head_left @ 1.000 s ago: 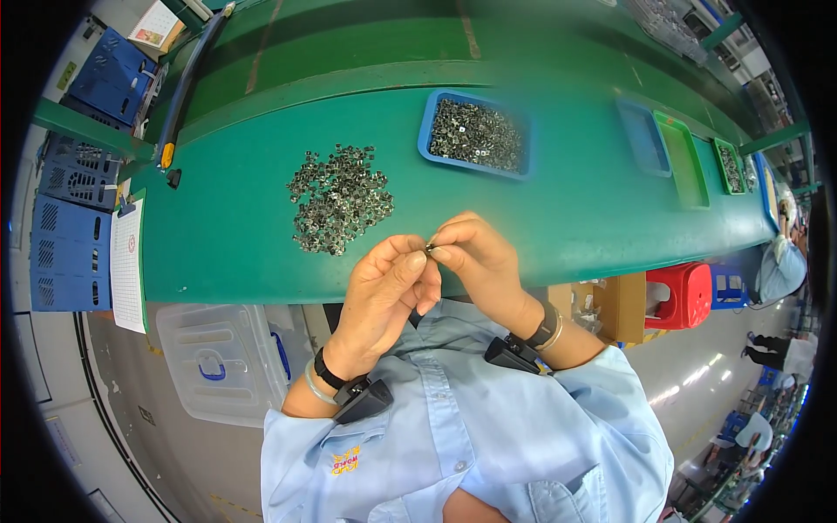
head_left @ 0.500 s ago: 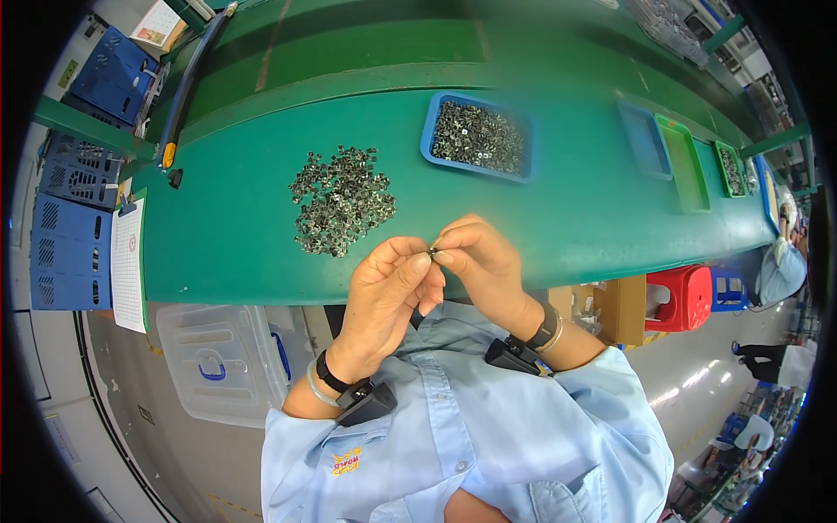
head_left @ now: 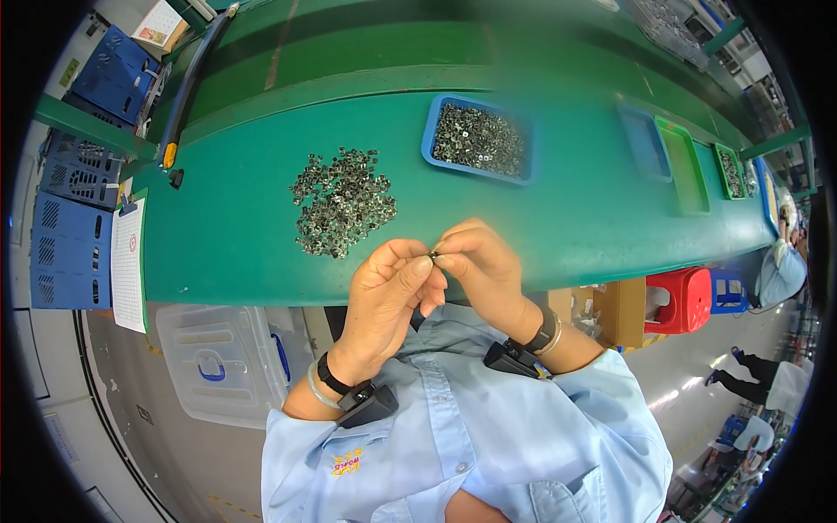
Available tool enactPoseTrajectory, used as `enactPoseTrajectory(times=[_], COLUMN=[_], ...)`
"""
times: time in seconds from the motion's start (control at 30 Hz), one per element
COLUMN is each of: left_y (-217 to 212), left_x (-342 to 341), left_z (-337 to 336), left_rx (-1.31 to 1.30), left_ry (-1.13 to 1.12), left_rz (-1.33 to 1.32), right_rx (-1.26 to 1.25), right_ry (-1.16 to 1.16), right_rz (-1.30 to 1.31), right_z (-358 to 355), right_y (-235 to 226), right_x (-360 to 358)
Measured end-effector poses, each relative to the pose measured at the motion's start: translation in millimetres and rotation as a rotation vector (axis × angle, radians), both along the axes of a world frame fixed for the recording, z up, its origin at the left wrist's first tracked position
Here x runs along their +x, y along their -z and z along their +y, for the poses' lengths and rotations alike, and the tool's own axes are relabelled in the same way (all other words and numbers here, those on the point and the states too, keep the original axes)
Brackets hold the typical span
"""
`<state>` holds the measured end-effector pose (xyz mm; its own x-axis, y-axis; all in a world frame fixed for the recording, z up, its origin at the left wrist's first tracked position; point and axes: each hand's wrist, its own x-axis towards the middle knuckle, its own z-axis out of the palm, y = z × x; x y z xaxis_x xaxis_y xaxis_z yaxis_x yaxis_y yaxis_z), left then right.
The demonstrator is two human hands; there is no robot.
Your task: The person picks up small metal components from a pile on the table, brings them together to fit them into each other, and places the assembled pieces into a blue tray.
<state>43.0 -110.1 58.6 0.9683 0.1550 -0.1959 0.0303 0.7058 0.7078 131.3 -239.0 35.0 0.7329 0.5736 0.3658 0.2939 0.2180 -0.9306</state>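
Over the near edge of the green tabletop, my left hand (head_left: pixel 390 281) and my right hand (head_left: pixel 479 266) meet fingertip to fingertip. Both pinch one small dark metal part (head_left: pixel 433 254), mostly covered by the thumbs and fingers. Just beyond my left hand lies a loose pile of small shiny metal parts (head_left: pixel 342 202). Farther off, to the right of the pile, a blue tray (head_left: pixel 425 139) holds many similar small metal pieces (head_left: pixel 478 139).
At the right stand another blue tray (head_left: pixel 646 142), a green tray (head_left: pixel 683 166) and a smaller green tray of parts (head_left: pixel 720 166). A clipboard (head_left: pixel 128 266) hangs at the left edge beside blue crates (head_left: pixel 71 253). Below are a clear plastic box (head_left: pixel 214 362) and a red stool (head_left: pixel 684 299).
My hands stay almost in place, still pinching the small metal part together. In the background at right, a walking person's legs have shifted slightly to the left.
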Motion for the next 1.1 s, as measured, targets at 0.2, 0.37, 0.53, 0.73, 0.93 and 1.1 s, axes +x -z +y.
enactPoseTrajectory(times=[0.2,0.37,0.53,0.73,0.93,1.1], left_y=[-1,-2,-4,8,29,34], left_x=[0,1,3,-11,-16,-4], left_z=[-1,-1,0,21,38,44], left_rx=[0.023,0.042,-0.002,0.079,0.188,0.795], left_ry=[-0.008,-0.007,0.057,-0.002,-0.076,-0.008], left_rz=[-0.001,0.006,-0.029,0.033,0.064,-0.019], right_rx=[0.006,0.002,0.074,-0.114,-0.449,-0.526], right_ry=[0.010,0.016,-0.009,0.191,0.294,-0.041], right_rz=[-0.008,-0.008,0.185,-0.117,-0.572,-0.709], right_z=[1,0,-3,-20,-6,51], right_y=[-2,-1,-4,-20,-28,-10], right_x=[-1,-1,3,56,102,80])
